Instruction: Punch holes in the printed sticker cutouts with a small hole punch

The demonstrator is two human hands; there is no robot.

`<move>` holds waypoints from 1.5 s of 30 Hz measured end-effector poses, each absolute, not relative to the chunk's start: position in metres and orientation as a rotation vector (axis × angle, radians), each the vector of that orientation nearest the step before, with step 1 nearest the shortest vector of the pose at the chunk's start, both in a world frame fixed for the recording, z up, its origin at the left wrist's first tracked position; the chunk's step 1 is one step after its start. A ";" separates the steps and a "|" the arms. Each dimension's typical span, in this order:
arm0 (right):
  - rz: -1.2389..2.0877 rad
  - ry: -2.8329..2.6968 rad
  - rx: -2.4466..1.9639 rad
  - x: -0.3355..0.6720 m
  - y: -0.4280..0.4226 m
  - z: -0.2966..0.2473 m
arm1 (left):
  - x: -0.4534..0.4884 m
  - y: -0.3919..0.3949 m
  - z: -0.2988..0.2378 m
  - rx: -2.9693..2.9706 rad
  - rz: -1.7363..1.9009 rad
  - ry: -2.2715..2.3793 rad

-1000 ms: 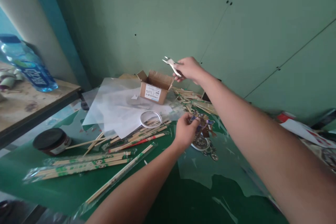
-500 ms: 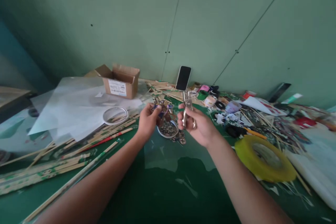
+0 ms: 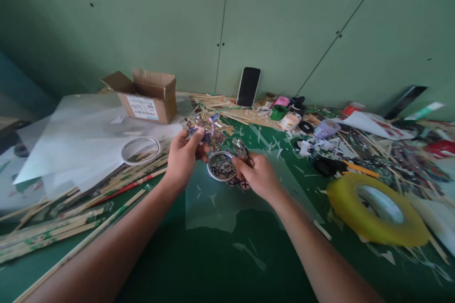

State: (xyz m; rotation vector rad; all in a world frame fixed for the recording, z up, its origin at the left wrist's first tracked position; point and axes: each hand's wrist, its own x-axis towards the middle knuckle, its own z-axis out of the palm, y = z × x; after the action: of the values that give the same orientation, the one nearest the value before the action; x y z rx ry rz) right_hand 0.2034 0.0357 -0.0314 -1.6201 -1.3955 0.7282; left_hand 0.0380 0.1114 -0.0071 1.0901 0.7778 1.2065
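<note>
My left hand (image 3: 184, 156) is closed around a cluster of small glossy purple and gold pieces (image 3: 206, 128), which fan out past the fingertips. Their exact kind is unclear. My right hand (image 3: 259, 174) grips silver pliers (image 3: 241, 147), jaws pointing up and away, most of the handles hidden by the fingers. Just below and between both hands lies a roll of tape with a pale rim (image 3: 221, 179), small dark patterned pieces showing inside it and beside it. The right thumb is at the roll's right edge; whether it touches cannot be made out.
A clear sheet (image 3: 209, 213) lies on the green tabletop (image 3: 199, 265). An open cardboard box (image 3: 149, 104), another pale-rimmed ring (image 3: 141, 150) and bundled sticks (image 3: 60, 232) are left. A phone (image 3: 249, 86) leans on the wall. Right are a yellow tape roll (image 3: 377, 208) and scissors (image 3: 329, 165).
My right hand has lowered with the pliers to the pale-rimmed roll. My left hand has shifted left, still holding the cluster. The view has also moved.
</note>
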 end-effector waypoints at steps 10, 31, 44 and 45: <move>0.426 -1.554 -1.818 0.194 0.031 -0.030 | 0.040 0.098 -0.009 1.482 1.226 0.885; 0.296 -1.679 -1.962 0.198 0.028 -0.028 | 0.038 0.094 -0.021 1.862 1.098 0.946; 0.730 -1.513 -1.714 0.192 0.024 -0.023 | 0.044 0.093 -0.013 1.490 1.107 0.859; 0.708 -1.520 -1.736 0.191 0.024 -0.023 | 0.044 0.092 -0.012 1.517 1.107 0.871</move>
State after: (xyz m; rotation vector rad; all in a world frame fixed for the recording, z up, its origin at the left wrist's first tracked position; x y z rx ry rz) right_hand 0.1915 0.0238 -0.0233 -1.7364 -1.5202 0.7076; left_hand 0.0442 0.0925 -0.0122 1.5166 0.8714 1.1072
